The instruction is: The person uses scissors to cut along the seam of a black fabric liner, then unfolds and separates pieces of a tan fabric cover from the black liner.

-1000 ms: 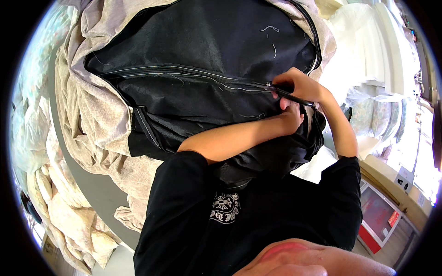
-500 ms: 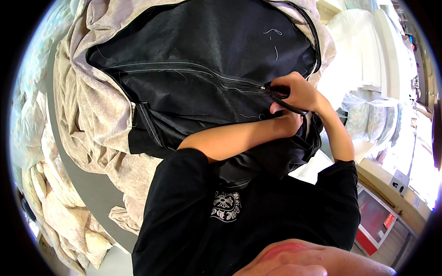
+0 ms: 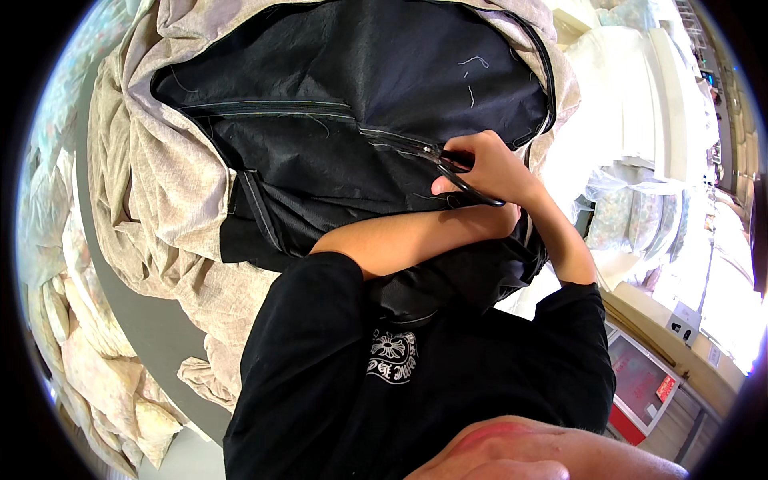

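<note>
A black-handled pair of scissors (image 3: pixel 474 193) is in my right hand (image 3: pixel 494 170), whose fingers are closed round the handles. Its metal part meets the white-stitched seam (image 3: pixel 268 106) that crosses the black fabric (image 3: pixel 432 64). My left forearm lies across the front of this fabric. At its end, just below the scissors, my left hand (image 3: pixel 502 222) is curled closed at the fabric's bunched right side; its fingertips are hidden. Beige fabric (image 3: pixel 184 176) surrounds the black panel, with a dark band along the opening's edge. Loose white threads (image 3: pixel 474 61) lie on the panel.
The grey table edge (image 3: pixel 128 296) curves along the left. Beyond it are piled pale bags and cushions (image 3: pixel 104 336). White padded pieces (image 3: pixel 620 96) and a plastic-wrapped bundle (image 3: pixel 632 212) stand at right. A red-and-white framed box (image 3: pixel 644 384) is at lower right.
My right hand and the scissors have moved left along the seam. The seam now shows a step near its middle where it ran on before. My left hand has shifted slightly left.
</note>
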Tool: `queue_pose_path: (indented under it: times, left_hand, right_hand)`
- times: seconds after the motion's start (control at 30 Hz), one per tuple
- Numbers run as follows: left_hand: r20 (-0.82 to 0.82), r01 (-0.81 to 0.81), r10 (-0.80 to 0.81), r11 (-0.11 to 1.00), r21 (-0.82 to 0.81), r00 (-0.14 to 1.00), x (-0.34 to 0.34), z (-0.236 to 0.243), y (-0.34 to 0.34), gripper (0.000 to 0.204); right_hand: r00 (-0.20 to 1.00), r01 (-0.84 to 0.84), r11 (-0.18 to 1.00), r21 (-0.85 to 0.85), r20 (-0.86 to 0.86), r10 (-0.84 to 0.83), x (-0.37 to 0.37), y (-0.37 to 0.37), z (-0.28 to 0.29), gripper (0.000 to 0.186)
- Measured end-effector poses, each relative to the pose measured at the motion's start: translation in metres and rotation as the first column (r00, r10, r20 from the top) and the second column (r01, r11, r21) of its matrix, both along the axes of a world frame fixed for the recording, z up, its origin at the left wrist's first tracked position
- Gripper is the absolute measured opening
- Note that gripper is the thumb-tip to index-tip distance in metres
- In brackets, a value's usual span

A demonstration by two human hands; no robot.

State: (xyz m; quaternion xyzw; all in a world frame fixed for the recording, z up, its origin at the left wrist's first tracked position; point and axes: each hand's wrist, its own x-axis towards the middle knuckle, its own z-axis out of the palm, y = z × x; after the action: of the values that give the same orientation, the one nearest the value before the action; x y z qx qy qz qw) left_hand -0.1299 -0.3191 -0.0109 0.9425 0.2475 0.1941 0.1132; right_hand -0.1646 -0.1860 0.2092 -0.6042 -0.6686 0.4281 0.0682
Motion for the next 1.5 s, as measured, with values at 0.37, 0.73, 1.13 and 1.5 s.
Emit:
queue_pose_path:
  times: [0.37, 0.73, 1.13, 1.5]
  left_hand:
    - [-0.382, -0.018, -0.039, 0.989, -0.145, 0.923, -0.043, 0.125, 0.042, 0.056]
    - [0.242, 0.043, -0.010, 0.991, -0.130, 0.970, -0.208, 0.221, 0.110, 0.056]
    - [-0.030, -0.013, 0.008, 0.987, -0.163, 1.000, -0.233, 0.178, 0.099, 0.046]
    - [-0.132, -0.231, 0.193, 0.889, -0.396, 0.972, -0.226, 0.177, 0.109, 0.052]
  right_hand:
    - [0.995, -0.006, 1.000, 0.009, 0.098, 0.005, 0.032, 0.010, 0.018, 0.037]
    - [0.998, 0.066, 0.977, -0.205, -0.001, -0.068, 0.089, 0.015, -0.009, 0.017]
    - [0.973, -0.229, 0.971, -0.075, -0.025, 0.228, 0.056, 0.022, 0.010, 0.049]
    - [0.973, -0.231, 0.963, -0.137, -0.064, 0.224, 0.068, 0.006, -0.001, 0.052]
